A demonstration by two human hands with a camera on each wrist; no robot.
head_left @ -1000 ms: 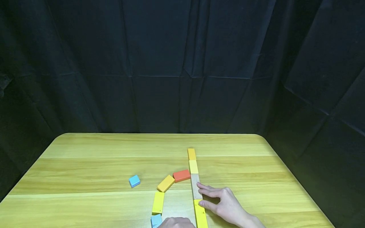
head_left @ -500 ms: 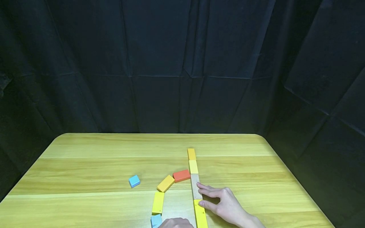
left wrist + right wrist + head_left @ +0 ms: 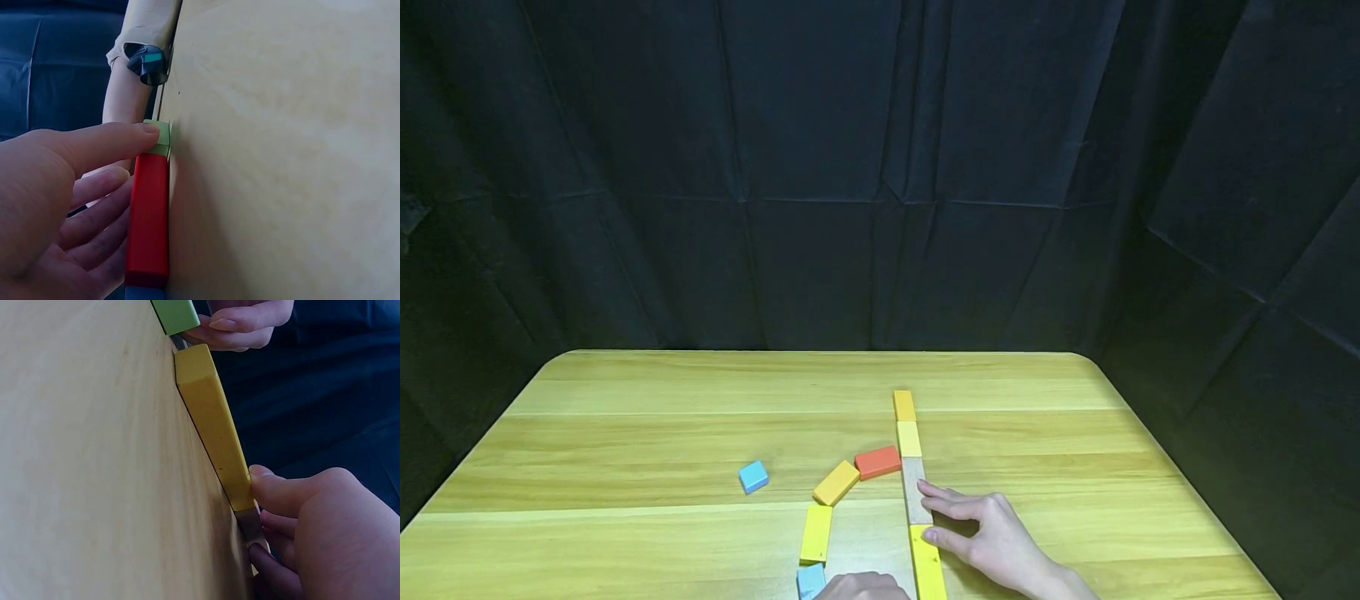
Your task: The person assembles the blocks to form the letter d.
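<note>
My right hand [image 3: 992, 537] lies along a straight row of wooden blocks in the head view. Its thumb touches the side of a long yellow block [image 3: 928, 562], and its fingertips touch the grey block [image 3: 917, 492] beyond. At the bottom edge of the head view, only the back of my left hand [image 3: 865, 586] shows. The left wrist view has its straight thumb resting on a light green block [image 3: 161, 134], while the other fingers lie loosely beside a red block [image 3: 148, 219]. In the right wrist view that green block [image 3: 176, 314] sits apart from the yellow one.
A pale yellow block [image 3: 908, 439] and an orange block [image 3: 904, 406] extend the row away. From it, a red block [image 3: 877, 462], an orange block [image 3: 837, 482], a yellow block [image 3: 816, 534] and a blue block [image 3: 811, 581] curve leftward. Another blue block [image 3: 753, 477] lies alone on the table [image 3: 625, 433].
</note>
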